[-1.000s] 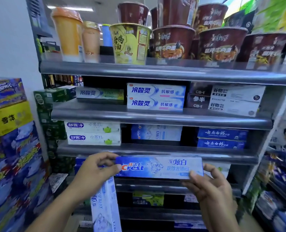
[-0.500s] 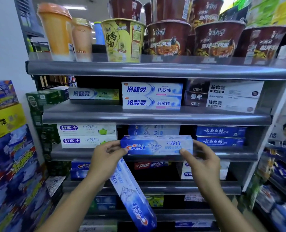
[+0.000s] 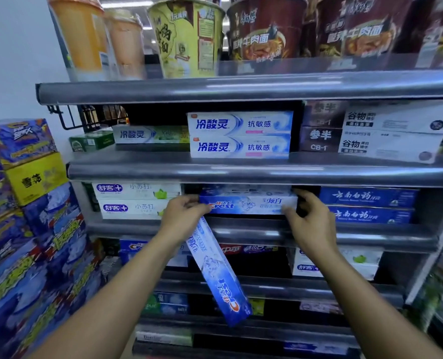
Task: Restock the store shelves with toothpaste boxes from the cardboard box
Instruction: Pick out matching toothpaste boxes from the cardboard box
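A blue Crest toothpaste box point(image 3: 246, 204) lies lengthwise in the middle slot of the third shelf point(image 3: 267, 230), under another pale blue box. My left hand point(image 3: 183, 216) touches its left end and also grips a second Crest box point(image 3: 218, 275) that hangs slanting down to the right. My right hand point(image 3: 310, 220) holds the shelved box at its right end, fingers curled round the corner. The cardboard box is out of view.
White toothpaste boxes point(image 3: 135, 200) sit left of the slot, dark blue ones point(image 3: 368, 206) to its right. More toothpaste boxes point(image 3: 240, 134) fill the shelf above, noodle cups point(image 3: 186, 35) the top shelf. Stacked drink cartons point(image 3: 31, 229) stand at the left.
Both hands have carried the horizontal Crest box up and inward onto the third shelf. The second box in my left hand has swung along, and the camera has moved closer.
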